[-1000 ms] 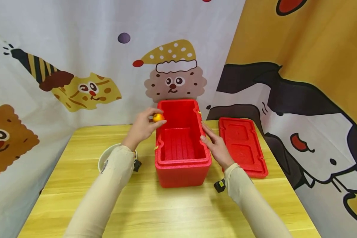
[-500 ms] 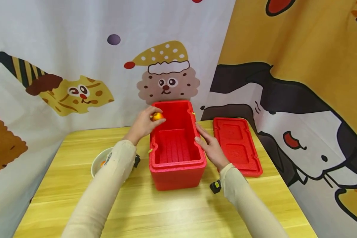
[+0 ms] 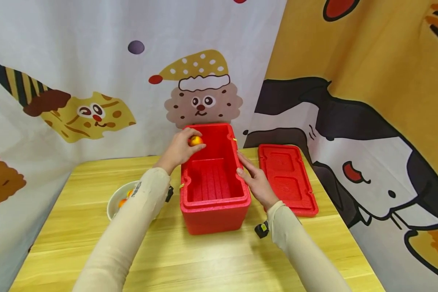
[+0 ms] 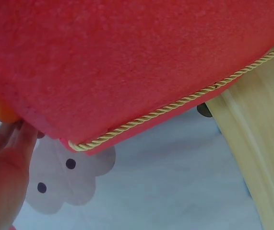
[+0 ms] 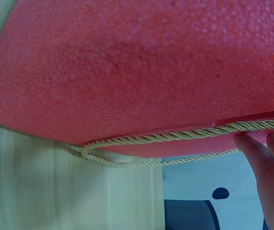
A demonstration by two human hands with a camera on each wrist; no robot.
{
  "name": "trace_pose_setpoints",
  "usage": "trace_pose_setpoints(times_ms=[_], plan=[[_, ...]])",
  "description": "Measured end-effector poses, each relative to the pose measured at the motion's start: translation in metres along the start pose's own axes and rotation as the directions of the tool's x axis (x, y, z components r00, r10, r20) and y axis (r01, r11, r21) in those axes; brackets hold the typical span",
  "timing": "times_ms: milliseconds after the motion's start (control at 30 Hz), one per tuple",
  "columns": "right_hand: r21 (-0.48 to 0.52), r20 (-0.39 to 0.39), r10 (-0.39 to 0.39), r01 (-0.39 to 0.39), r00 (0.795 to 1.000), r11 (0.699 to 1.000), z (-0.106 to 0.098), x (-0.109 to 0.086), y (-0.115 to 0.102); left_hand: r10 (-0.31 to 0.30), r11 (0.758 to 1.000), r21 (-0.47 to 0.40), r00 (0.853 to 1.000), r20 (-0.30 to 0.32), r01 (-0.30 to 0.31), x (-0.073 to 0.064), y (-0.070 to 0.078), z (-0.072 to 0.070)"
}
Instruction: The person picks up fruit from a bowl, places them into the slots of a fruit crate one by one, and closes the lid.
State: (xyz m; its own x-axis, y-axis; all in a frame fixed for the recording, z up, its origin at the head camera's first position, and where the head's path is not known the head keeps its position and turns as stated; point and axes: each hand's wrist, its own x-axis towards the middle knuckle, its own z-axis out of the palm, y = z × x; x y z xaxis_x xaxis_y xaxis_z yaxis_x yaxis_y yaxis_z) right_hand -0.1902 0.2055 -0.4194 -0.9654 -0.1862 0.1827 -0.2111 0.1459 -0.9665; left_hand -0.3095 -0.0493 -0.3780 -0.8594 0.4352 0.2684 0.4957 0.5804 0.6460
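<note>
An open red foam box (image 3: 215, 219) with a gold rope along its sides stands mid-table in the head view. At its left back corner, my left hand (image 3: 180, 148) pinches a small round orange-yellow fruit (image 3: 196, 140) between thumb and fingers, just inside the left rim. The left wrist view shows the fruit (image 4: 2, 109) beside the box wall. My right hand (image 3: 257, 181) rests on the right rim with fingers extended. In the right wrist view, its fingertips (image 5: 244, 140) are at the gold rope (image 5: 175, 136). The box's ribbed floor is bare where visible.
A red lid (image 3: 290, 178) lies right of the box. Left of it, a white bowl (image 3: 111, 209) with several orange fruits (image 3: 122, 202) is partly hidden by my left sleeve. Small black wrist cameras (image 3: 261, 229) show near both wrists. A printed curtain (image 3: 131, 24) hangs behind the table.
My left hand has carried the fruit slightly right, from the left rim to over the box's inside. My right hand stays on the rim. The head view has turned a little right, showing more of the bowl.
</note>
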Motion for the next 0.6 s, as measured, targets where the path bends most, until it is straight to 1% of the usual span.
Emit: trace_pose_setpoints(times_ms=[67,200,333,433,600], plan=[[0.004,0.001,-0.013,0.013,1.0,1.0,0.0,0.0,0.0,-0.004,1.0,0.01,1.0,0.02,0.004,0.001,0.0,0.002],[0.008,-0.004,0.003,-0.003,1.0,1.0,0.001,0.0,0.0,0.002,1.0,0.023,0.999,0.048,-0.003,0.003,0.0,0.005],[0.011,-0.007,0.026,-0.026,1.0,1.0,0.002,-0.001,-0.001,0.013,1.0,0.015,0.999,0.049,-0.014,0.005,-0.001,0.007],[0.01,-0.009,0.033,-0.033,0.999,0.999,0.002,-0.001,-0.002,0.0,1.0,0.004,0.999,0.053,0.0,0.007,-0.001,0.007],[0.011,-0.014,0.021,-0.021,1.0,1.0,0.001,-0.001,-0.002,-0.046,0.999,-0.02,0.996,0.071,0.047,0.01,0.0,0.007]])
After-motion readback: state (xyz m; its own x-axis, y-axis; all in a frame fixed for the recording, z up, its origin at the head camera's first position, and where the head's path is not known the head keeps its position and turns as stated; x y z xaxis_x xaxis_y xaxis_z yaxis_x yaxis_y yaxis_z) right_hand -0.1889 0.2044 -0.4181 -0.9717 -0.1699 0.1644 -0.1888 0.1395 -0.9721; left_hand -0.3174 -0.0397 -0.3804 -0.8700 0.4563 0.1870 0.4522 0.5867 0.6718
